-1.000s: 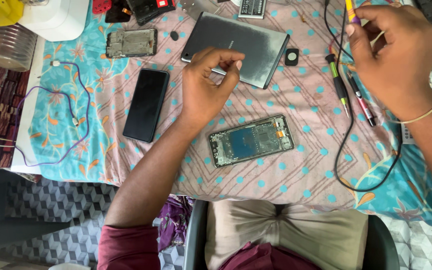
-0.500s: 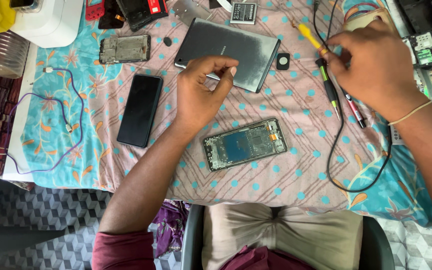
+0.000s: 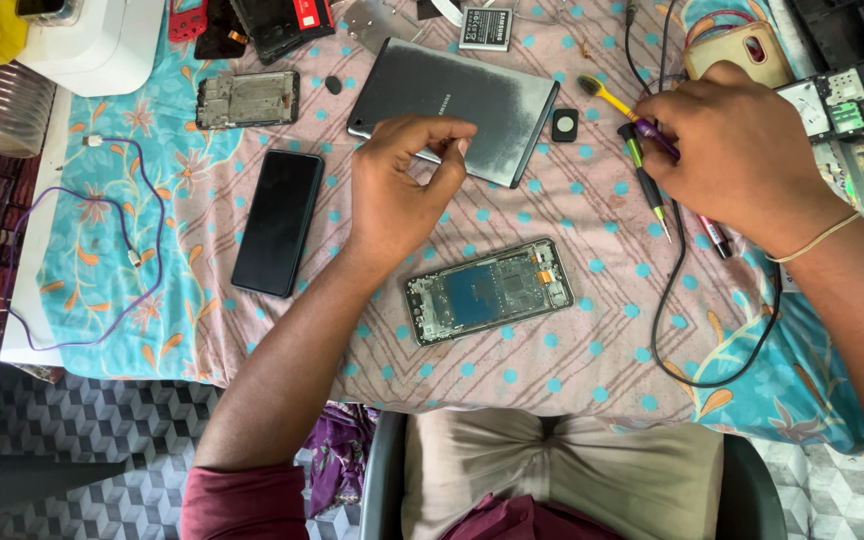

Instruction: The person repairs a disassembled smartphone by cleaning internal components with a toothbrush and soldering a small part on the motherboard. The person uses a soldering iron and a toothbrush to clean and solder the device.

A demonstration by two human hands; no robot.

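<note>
My left hand hovers over the near edge of a grey tablet that lies face down. Its thumb and fingers are pinched together, and I cannot tell whether anything small is between them. Just below it lies an opened phone frame with its inner board showing. My right hand grips a yellow-handled brush, bristle end pointing left toward a small black square part. A green-and-black screwdriver lies on the cloth under that hand.
A black phone lies left of my left hand, with another stripped phone frame above it. A black cable loops at the right, a purple cable at the left. Phone parts, a battery and circuit boards crowd the far edge.
My right hand has come down from the far right edge toward the middle, swinging the yellow brush until its head points left. My left hand stays pinched at the tablet's edge.
</note>
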